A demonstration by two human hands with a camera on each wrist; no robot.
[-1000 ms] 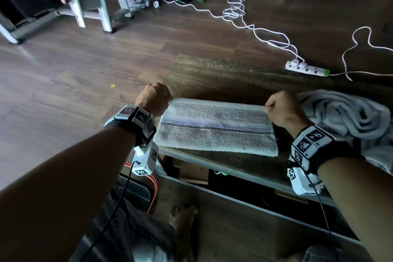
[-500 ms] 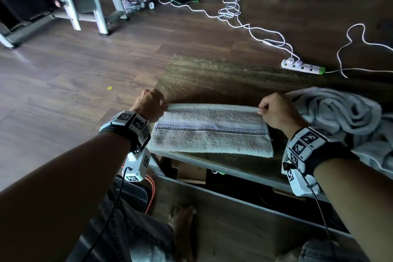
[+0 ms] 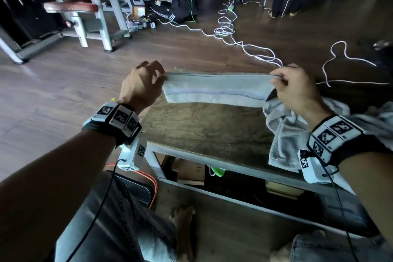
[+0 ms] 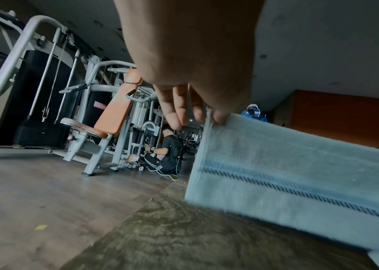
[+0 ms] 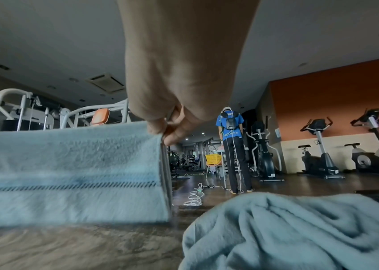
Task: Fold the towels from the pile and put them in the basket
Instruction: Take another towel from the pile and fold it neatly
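The folded towel (image 3: 217, 91) hangs lifted just above the wooden table (image 3: 204, 132), its long axis running straight across between your left hand (image 3: 141, 86) and right hand (image 3: 296, 89), each pinching a top corner, with the unfolded pile (image 3: 287, 134) lying under your right wrist.

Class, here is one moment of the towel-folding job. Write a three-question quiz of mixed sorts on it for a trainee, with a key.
1. True or false: the folded pale blue striped towel lies flat on the worn wooden bench top.
2. What does each hand do? A) left hand and right hand each pinch a top corner of the towel; B) both rest open.
3. Fill in: the crumpled pale blue towel pile lies by the ___ hand.

Key: 1 false, it hangs lifted; 2 A; 3 right.
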